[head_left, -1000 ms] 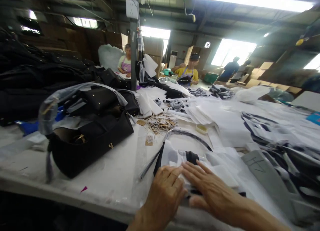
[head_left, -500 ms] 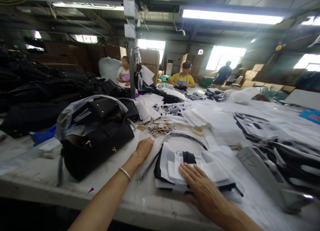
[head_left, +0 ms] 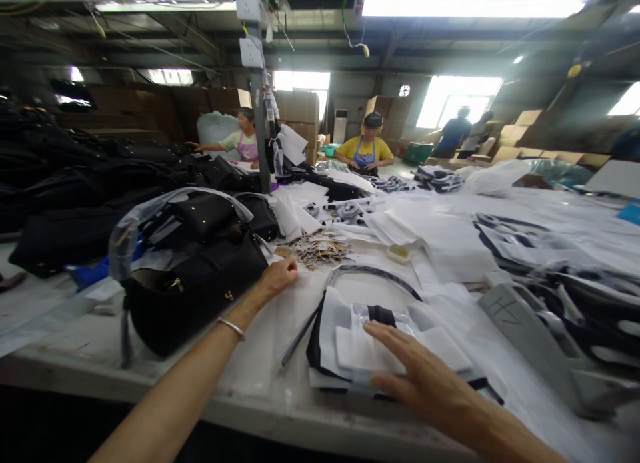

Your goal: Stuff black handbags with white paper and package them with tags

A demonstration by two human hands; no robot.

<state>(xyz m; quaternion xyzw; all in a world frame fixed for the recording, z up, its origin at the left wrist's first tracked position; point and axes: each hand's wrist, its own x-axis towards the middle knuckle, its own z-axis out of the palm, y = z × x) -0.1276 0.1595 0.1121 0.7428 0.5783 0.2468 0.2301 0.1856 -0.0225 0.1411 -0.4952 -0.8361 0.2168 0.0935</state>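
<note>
My left hand (head_left: 281, 276) has its fingers curled, close to the front corner of an upright black handbag (head_left: 193, 303) and a pile of tags with strings (head_left: 320, 249). Whatever it may hold is hidden. My right hand (head_left: 407, 356) is open, its fingers stretched over a flat, folded black bag with white packing sheets (head_left: 345, 343) and clear plastic on top. That bag's wrapped handle (head_left: 373, 269) curves out on its far side. The handbag's strap (head_left: 183, 197) is wrapped in clear plastic, and gold hardware shows on its front.
A grey metal tool marked in pen (head_left: 520, 336) stands at right, beside more wrapped black bags (head_left: 595, 309). White sheets (head_left: 440, 243) cover the table beyond. Black bags (head_left: 75, 196) are heaped at left, near a post (head_left: 259, 116). Two co-workers sit across the table.
My left hand has moved left, away from the tag pile and towards the handbag. My right hand has shifted slightly right and its fingers look more lifted. One co-worker now stretches an arm out.
</note>
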